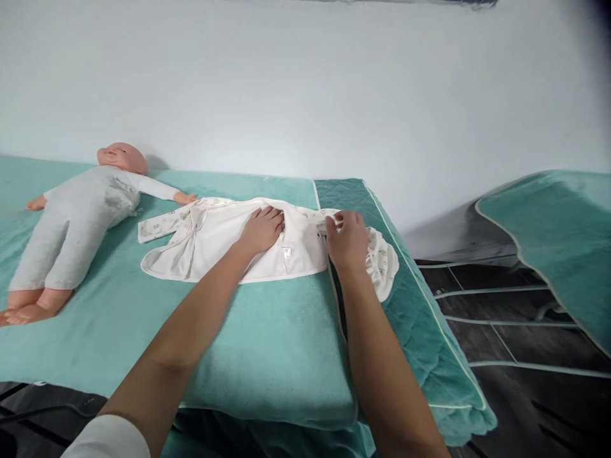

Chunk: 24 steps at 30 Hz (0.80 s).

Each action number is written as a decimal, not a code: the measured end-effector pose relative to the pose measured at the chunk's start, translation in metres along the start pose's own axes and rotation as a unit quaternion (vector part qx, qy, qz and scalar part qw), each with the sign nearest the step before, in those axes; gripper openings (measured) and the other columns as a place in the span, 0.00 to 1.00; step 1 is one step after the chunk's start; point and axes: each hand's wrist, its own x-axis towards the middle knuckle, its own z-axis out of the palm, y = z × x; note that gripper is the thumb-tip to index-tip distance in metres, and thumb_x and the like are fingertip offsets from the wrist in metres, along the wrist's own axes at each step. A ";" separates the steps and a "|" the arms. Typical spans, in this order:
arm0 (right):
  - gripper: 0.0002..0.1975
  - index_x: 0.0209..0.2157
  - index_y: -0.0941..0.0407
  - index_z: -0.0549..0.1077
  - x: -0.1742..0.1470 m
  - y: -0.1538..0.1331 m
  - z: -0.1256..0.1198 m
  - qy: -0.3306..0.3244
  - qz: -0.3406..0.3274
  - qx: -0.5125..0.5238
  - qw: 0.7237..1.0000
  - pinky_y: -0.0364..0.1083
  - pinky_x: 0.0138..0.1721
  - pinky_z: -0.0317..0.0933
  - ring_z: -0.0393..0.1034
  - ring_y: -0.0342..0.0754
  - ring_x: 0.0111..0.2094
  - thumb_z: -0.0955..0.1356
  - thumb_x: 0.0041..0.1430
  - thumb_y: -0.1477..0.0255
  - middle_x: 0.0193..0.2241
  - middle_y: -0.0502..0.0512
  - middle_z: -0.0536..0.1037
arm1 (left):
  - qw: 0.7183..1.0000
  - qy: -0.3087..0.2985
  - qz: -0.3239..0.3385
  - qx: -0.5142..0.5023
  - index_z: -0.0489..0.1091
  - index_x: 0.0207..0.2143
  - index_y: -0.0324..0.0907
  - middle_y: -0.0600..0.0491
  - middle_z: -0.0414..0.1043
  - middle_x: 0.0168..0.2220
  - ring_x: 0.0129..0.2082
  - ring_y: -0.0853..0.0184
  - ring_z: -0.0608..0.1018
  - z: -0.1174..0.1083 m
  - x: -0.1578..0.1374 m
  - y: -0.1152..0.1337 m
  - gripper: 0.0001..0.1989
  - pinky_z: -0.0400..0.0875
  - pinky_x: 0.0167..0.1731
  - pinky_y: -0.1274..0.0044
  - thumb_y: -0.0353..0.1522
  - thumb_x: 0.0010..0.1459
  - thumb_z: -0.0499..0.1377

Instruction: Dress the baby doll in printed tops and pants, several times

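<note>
A pale wall stands behind the teal padded bed [267, 343] in front of you. Your left hand [261, 230] lies flat with fingers released on the white baby garment [214, 245], whose long axis runs left to right under your fingers. Your right hand [346, 240] pinches its right end, where the cloth is bunched. A baby doll [81, 219] lies well apart, left of your left fingers.
</note>
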 end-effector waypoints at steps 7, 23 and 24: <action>0.21 0.54 0.54 0.70 -0.019 -0.009 0.002 -0.181 0.025 -0.019 0.983 0.50 0.42 0.64 0.75 0.58 0.42 0.68 0.62 0.60 0.40 0.60 0.80 | 1.000 -0.005 0.000 -0.005 0.71 0.59 0.44 0.49 0.69 0.64 0.66 0.58 0.67 -0.003 0.000 0.002 0.21 0.56 0.68 0.61 0.37 0.71 0.46; 0.20 0.55 0.57 0.72 -0.026 -0.011 0.003 -0.110 -0.112 0.021 0.987 0.58 0.55 0.64 0.69 0.62 0.54 0.64 0.66 0.65 0.55 0.66 0.73 | 0.999 0.006 -0.004 -0.037 0.70 0.59 0.41 0.48 0.70 0.64 0.65 0.60 0.69 -0.009 -0.043 0.039 0.20 0.58 0.69 0.64 0.34 0.71 0.48; 0.19 0.55 0.58 0.72 -0.027 -0.012 0.007 -0.108 -0.124 0.035 0.986 0.58 0.56 0.64 0.69 0.61 0.54 0.64 0.66 0.66 0.54 0.66 0.74 | 0.999 0.000 0.002 -0.041 0.69 0.60 0.41 0.49 0.70 0.64 0.66 0.60 0.68 -0.009 -0.046 0.041 0.21 0.56 0.70 0.63 0.35 0.71 0.48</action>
